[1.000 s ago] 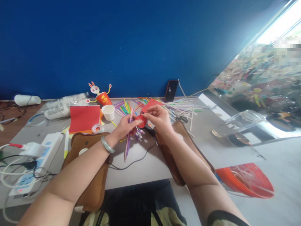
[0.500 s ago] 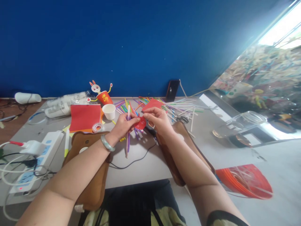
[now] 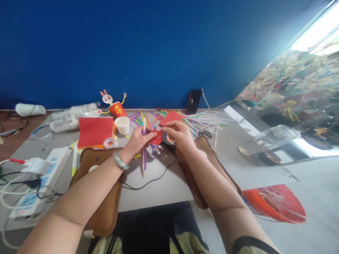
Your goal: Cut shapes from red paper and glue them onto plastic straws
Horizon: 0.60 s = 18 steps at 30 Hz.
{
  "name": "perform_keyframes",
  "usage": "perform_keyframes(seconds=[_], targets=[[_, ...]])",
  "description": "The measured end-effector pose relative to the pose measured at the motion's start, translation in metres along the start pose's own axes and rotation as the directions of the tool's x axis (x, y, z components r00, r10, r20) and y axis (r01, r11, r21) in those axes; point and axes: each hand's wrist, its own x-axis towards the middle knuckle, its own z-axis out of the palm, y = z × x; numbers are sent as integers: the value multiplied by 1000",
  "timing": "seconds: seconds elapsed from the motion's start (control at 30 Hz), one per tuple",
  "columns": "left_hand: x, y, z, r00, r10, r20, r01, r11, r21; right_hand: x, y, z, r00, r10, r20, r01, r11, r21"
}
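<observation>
My left hand [image 3: 141,138], with a pale green bangle at the wrist, is closed around a thin purple and pale stick [image 3: 144,162] that looks like a pencil. Its thumb also pinches a small, roundish red paper piece [image 3: 157,138]. At that piece's right edge is my right hand [image 3: 178,134], its thumb and forefinger pressed together. Whether anything tiny is between those fingertips is too small to make out. Just behind the right fingers lies a black tool with a cord [image 3: 166,143], partly hidden by the hand.
Coloured paper strips [image 3: 152,118] spread behind my hands. A white paper cup [image 3: 122,125], a red rabbit cup [image 3: 117,109], red paper sheets [image 3: 95,131] and a tape roll [image 3: 109,143] stand left. Scissors [image 3: 206,134] lie right. A power strip [image 3: 43,183] and brown pads [image 3: 97,180] are nearer.
The red piece has turned slightly to show more of its face. My right fingertips have shifted a little at its edge. My left hand keeps its hold.
</observation>
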Motion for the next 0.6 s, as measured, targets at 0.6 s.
perform_keyframes(seconds=[0.6], targets=[[4, 11, -5, 992, -51, -117, 41, 995, -86, 4, 10, -15, 979, 103, 175, -29, 924, -382]])
